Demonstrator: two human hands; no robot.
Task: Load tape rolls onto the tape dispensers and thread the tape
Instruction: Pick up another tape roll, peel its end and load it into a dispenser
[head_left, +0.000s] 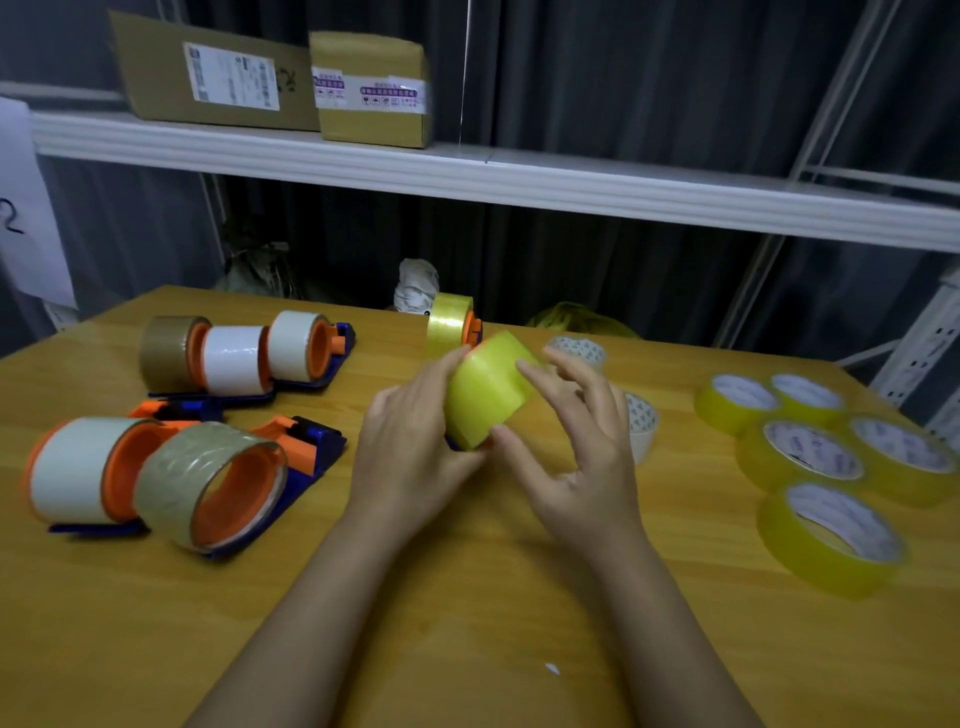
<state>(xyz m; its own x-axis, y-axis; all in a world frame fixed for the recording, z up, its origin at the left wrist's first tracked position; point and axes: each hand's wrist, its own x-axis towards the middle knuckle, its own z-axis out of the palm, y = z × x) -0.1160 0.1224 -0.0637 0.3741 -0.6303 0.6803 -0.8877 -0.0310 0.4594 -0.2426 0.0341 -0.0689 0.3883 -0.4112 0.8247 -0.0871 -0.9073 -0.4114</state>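
Both hands (415, 447) (576, 447) grasping yellow tape roll (485, 395), seemingly on a dispenser, above table (467, 623)

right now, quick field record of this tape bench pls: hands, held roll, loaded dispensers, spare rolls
left hand: grips the yellow roll's left side
right hand: thumb and fingers on the roll's right side
yellow roll: held above the table, tilted
loaded dispensers: five at left
spare yellow rolls: five lying flat at right

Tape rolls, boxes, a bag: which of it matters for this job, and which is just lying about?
In use: yellow roll held by left hand and right hand; loaded dispensers; spare rolls.
Lying about: boxes, shelf, white bag.
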